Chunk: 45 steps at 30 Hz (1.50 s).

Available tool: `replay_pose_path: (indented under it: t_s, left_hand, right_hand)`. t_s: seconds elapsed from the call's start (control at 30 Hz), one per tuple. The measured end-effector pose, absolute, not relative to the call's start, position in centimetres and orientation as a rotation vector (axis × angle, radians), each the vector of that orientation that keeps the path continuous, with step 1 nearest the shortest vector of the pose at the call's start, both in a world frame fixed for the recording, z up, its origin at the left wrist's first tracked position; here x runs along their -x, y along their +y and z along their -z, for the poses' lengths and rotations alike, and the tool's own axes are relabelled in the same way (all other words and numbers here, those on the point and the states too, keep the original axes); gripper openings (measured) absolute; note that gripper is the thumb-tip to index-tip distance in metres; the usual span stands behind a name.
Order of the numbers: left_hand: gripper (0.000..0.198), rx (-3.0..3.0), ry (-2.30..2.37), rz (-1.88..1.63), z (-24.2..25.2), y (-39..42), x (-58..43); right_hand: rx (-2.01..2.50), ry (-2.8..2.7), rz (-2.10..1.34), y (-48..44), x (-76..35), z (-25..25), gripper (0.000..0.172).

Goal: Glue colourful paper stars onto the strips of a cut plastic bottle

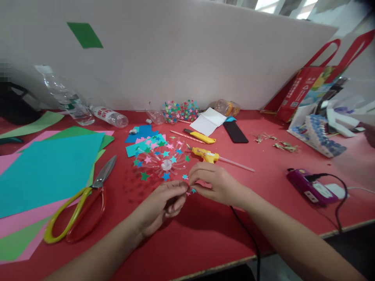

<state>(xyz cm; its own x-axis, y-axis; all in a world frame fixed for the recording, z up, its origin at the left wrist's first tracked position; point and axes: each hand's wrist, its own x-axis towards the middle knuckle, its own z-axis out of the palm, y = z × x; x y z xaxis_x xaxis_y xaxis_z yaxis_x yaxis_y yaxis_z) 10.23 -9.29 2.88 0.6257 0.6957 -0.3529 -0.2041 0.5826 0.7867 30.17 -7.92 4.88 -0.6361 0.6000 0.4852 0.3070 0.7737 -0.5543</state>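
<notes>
A clear plastic flower [166, 165], its curved strips spread out around a whitish centre and dotted with coloured stars, stands on the red table in front of my hands. My left hand [168, 200] is closed at the flower's near right side, thumb and finger pinched together. Fingertip to fingertip with it, my right hand [218, 181] is pinched too. Whatever lies between the fingers is too small to make out. Small blue and pink stars show just beside the fingertips. Beyond my right hand lies a yellow glue gun [205, 155] with a clear glue stick [237, 164] in its back.
Scissors [101, 179] and coloured paper sheets [55, 171] lie left. Behind are plastic bottles [109, 116], a star-covered plastic piece [180, 111], a yellow cutter knife [202, 136] and a black phone [235, 131]. A purple power strip [312, 187] with cables sits right, below a red bag [301, 91].
</notes>
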Motion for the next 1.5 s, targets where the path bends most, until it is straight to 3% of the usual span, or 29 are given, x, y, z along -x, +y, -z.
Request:
replay_pose_path:
  t_s: [0.23,0.63,0.7,0.83,0.9,1.17,1.5]
  left_hand:
    - [0.017,-0.925,0.829,-0.698,-3.7,-9.7,-10.5]
    - [0.014,-1.294,0.989,-0.815,-4.7,-10.5,-10.6]
    - [0.014,-1.329,1.007,-0.839,-5.2,-10.7,-10.6]
    - [0.013,-1.413,1.045,-0.903,-6.5,-11.2,-10.3]
    - [0.014,-1.469,1.08,-0.962,-7.3,-11.6,-9.9]
    - [0.002,-1.436,1.224,-1.364,-7.7,-10.2,-6.6]
    - [0.009,-1.441,1.295,-1.296,-7.8,-9.0,-6.2]
  right_hand:
    - [0.793,-2.088,-0.851,-8.3,-30.0,-5.9,0.006]
    - [0.783,-1.817,-1.507,-8.1,-29.9,-5.3,0.021]
    - [0.922,-1.863,-1.396,-7.6,-30.6,-5.4,0.03]
    - [1.808,-1.947,-0.476,-5.3,-32.9,-5.7,0.05]
    - [2.085,-1.959,-0.267,-4.3,-33.7,-5.5,0.055]
    - [2.023,-1.898,-0.382,-3.1,-33.7,-2.0,0.039]
    - [1.486,-1.505,-0.64,-3.6,-33.9,-4.4,0.039]
